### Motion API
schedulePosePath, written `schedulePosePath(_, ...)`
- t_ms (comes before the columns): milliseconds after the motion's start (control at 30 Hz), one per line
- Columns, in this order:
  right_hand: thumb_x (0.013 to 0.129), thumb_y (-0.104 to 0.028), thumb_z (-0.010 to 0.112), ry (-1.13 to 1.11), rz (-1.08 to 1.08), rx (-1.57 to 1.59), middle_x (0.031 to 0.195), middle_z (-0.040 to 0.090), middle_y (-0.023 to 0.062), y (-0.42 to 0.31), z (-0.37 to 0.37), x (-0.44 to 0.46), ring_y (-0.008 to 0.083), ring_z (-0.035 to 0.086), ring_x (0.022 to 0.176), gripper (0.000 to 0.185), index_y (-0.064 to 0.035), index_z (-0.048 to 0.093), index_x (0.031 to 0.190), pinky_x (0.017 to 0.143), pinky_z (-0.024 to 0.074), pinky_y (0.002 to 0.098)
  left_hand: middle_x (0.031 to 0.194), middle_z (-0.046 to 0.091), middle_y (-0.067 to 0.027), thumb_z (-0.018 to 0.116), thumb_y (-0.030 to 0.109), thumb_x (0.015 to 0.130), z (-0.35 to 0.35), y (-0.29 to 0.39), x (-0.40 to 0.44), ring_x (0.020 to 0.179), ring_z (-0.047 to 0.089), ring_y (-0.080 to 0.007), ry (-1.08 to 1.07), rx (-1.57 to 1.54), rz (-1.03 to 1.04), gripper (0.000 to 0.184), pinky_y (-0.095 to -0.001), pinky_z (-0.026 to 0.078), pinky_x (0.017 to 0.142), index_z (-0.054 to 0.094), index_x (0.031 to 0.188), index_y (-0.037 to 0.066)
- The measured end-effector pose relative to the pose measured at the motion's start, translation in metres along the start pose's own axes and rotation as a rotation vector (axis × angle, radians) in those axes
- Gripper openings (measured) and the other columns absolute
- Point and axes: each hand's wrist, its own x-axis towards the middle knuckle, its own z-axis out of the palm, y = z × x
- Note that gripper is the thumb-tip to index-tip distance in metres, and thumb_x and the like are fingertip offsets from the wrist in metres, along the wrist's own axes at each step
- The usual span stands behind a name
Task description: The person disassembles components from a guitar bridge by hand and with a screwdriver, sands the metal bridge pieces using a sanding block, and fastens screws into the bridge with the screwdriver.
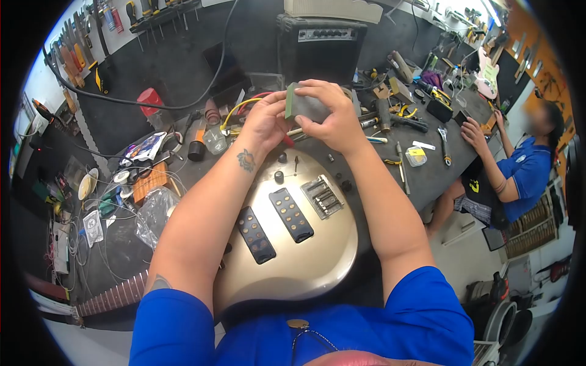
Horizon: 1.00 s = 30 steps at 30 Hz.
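Both of my hands are raised above the upper end of a gold bass guitar body (293, 256). Between them is a grey block with a green edge (289, 101). My left hand (270, 119) has its fingers against the green edge. My right hand (329, 113) grips the grey face between thumb and fingers. On the guitar body are two black pickups (291, 215), a metal bridge (323, 196) and a black knob (279, 177). The fretted neck (116, 293) extends to the lower left, partly behind my left arm.
An amplifier (323, 52) stands behind my hands. Pliers, a wrench (444, 146) and a hammer (384, 116) lie right. Left are a wooden block (150, 183), plastic bags (157, 213) and loose strings. Another person (525, 171) sits at the right.
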Motion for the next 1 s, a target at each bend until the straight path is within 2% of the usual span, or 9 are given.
schedulePosePath(200,0.077,-0.017,0.089,-0.040,-0.073,-0.020,0.140,0.075,0.0127,-0.013,0.000,0.002,0.0331,0.068,0.129,0.052,-0.0085,0.080,0.127,0.113,0.0531,0.0455,0.118,0.079,-0.0089,0.075,0.006,0.105,-0.004,-0.001,0.003,0.105,0.078,-0.0208,-0.011,0.042,-0.028,0.025,-0.0400,0.064,0.097,0.074,0.130,0.002)
schedulePosePath(300,0.076,-0.018,0.090,0.038,0.107,-0.045,0.140,0.075,0.0125,-0.001,-0.002,0.002,0.0333,0.067,0.130,0.053,-0.0088,0.080,0.127,0.114,0.0522,0.0452,0.118,0.079,-0.0094,0.076,0.007,0.105,-0.001,-0.003,-0.003,0.107,0.078,-0.0218,-0.015,0.033,-0.026,0.024,-0.0402,0.064,0.098,0.075,0.128,0.002)
schedulePosePath(433,0.074,-0.025,0.092,-0.008,-0.075,-0.032,0.135,0.077,0.0123,-0.015,0.002,0.004,0.0354,0.069,0.124,0.051,-0.0101,0.082,0.123,0.110,0.0560,0.0462,0.115,0.080,-0.0106,0.078,0.007,0.104,0.001,0.000,0.000,0.107,0.078,-0.0230,-0.027,0.023,-0.001,0.024,-0.0390,0.065,0.098,0.075,0.127,0.001)
schedulePosePath(567,0.080,-0.027,0.090,0.152,0.235,-0.080,0.134,0.078,0.0136,0.025,-0.010,0.000,0.0324,0.070,0.127,0.050,-0.0101,0.081,0.126,0.111,0.0562,0.0449,0.116,0.080,-0.0128,0.077,0.003,0.103,-0.004,0.000,0.002,0.107,0.078,-0.0245,-0.013,0.005,0.010,0.024,-0.0382,0.065,0.098,0.075,0.127,0.000)
schedulePosePath(667,0.080,-0.027,0.090,0.133,0.203,0.138,0.133,0.078,0.0133,-0.001,-0.015,0.004,0.0328,0.071,0.127,0.051,-0.0098,0.081,0.127,0.110,0.0565,0.0446,0.117,0.080,-0.0136,0.077,0.002,0.103,-0.001,-0.002,0.002,0.106,0.078,-0.0248,-0.039,-0.028,0.007,0.023,-0.0387,0.065,0.098,0.075,0.126,0.000)
schedulePosePath(733,0.079,-0.026,0.091,0.056,0.044,0.039,0.132,0.078,0.0129,-0.008,-0.005,0.005,0.0330,0.071,0.125,0.050,-0.0091,0.081,0.125,0.109,0.0567,0.0450,0.118,0.080,-0.0139,0.077,0.002,0.103,0.006,0.001,0.000,0.106,0.078,-0.0250,-0.051,-0.013,-0.008,0.022,-0.0396,0.065,0.098,0.075,0.125,0.000)
schedulePosePath(867,0.078,-0.027,0.091,0.126,0.145,-0.007,0.130,0.079,0.0134,0.002,0.000,0.001,0.0335,0.071,0.123,0.049,-0.0083,0.082,0.122,0.108,0.0568,0.0449,0.119,0.079,-0.0135,0.077,0.002,0.103,0.002,0.001,-0.001,0.107,0.078,-0.0249,-0.053,0.016,0.008,0.022,-0.0416,0.064,0.100,0.076,0.124,0.000)
schedulePosePath(967,0.078,-0.027,0.090,0.096,-0.017,-0.044,0.130,0.079,0.0138,-0.015,0.007,0.003,0.0340,0.071,0.123,0.047,-0.0078,0.082,0.120,0.107,0.0568,0.0452,0.119,0.079,-0.0132,0.077,0.002,0.103,0.007,0.000,-0.003,0.108,0.077,-0.0247,-0.046,0.022,0.004,0.022,-0.0419,0.063,0.101,0.075,0.125,-0.001)
schedulePosePath(1000,0.078,-0.027,0.090,0.120,0.085,-0.074,0.130,0.079,0.0139,-0.007,0.004,0.004,0.0341,0.071,0.123,0.048,-0.0080,0.083,0.120,0.107,0.0567,0.0457,0.120,0.079,-0.0129,0.076,0.003,0.103,0.008,-0.003,-0.006,0.109,0.077,-0.0244,-0.014,0.034,0.006,0.022,-0.0418,0.063,0.101,0.075,0.125,-0.001)
